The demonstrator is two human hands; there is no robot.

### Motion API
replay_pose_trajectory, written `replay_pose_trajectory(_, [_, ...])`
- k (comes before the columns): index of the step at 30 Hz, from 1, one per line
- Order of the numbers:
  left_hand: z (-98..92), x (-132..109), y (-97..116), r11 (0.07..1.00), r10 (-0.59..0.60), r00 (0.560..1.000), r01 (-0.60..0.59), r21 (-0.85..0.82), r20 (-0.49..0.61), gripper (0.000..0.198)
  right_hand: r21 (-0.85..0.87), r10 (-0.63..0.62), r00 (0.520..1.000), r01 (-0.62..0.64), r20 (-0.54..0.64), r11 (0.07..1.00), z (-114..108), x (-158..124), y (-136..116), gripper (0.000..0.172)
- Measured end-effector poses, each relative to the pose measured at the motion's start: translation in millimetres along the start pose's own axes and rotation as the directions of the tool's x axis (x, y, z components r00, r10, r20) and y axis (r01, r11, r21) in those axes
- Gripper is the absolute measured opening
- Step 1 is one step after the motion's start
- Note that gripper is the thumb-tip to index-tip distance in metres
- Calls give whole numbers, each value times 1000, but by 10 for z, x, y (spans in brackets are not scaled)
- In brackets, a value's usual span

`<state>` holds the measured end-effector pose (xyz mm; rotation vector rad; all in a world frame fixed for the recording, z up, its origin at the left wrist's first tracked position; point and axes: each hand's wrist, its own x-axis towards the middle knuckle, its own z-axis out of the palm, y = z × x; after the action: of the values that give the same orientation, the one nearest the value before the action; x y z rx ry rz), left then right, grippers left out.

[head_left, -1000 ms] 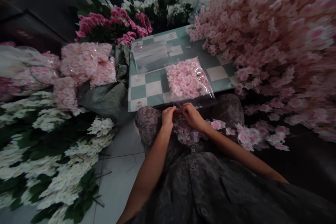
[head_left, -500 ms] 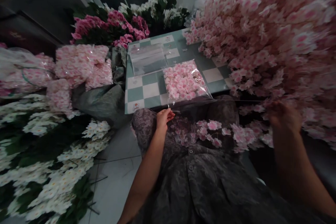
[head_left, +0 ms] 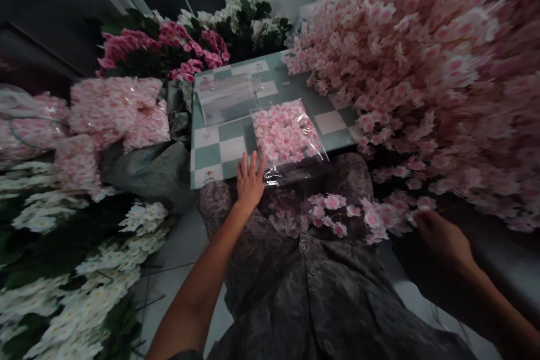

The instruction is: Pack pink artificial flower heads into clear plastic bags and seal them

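My left hand (head_left: 251,180) lies with fingers spread at the near edge of the table, touching the left side of a clear plastic bag (head_left: 291,174). Pink artificial blossoms (head_left: 287,132) fill the part of this bag that rests on the tabletop; its near end hangs over the edge towards my lap. Out to the right, my right hand (head_left: 447,239) is closed, fingertips beside the end of a pink blossom spray (head_left: 375,216) that lies across my lap. What its fingers hold, if anything, is hidden.
Flat clear bags (head_left: 228,98) lie on the checkered table (head_left: 206,152). A large mass of pink blossoms (head_left: 405,67) crowds the right side. Filled bags of blossoms (head_left: 113,107) and white flowers (head_left: 93,287) stand left. Darker pink flowers (head_left: 169,39) sit behind the table.
My left hand has gone from pinching the bag's near edge to lying spread beside it. My right hand has dropped lower; the thin strand stretched between it and the bag no longer shows.
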<state>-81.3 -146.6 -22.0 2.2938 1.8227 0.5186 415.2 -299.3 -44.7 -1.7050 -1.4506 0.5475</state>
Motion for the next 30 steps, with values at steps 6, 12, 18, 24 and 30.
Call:
replay_pose_trajectory(6, [198,229,-183,963,268,960,-268,-16,76,64,-261,-556,765,638,327,724,1084,1532,-503,50])
replay_pose_trajectory(12, [359,282,-458,866,499,866,-500,18,35,45,-68,-740,357,918,570,390,1812,2076,-645,54])
replay_pose_trajectory(18, [381,257,-603,845,529,848,-530,-76,-36,38,138,-789,346,871,508,471,2025,2085,-563,26])
replay_pose_trajectory(24, [420,206,-569,886,295,943,-330,-325,-153,31,311,-562,691,468,455,827,2118,2031,-690,34])
replay_pose_trajectory(30, [369,237,-317,829,-73,964,-84,-552,-256,22,352,-258,879,112,401,929,2167,2035,-785,41])
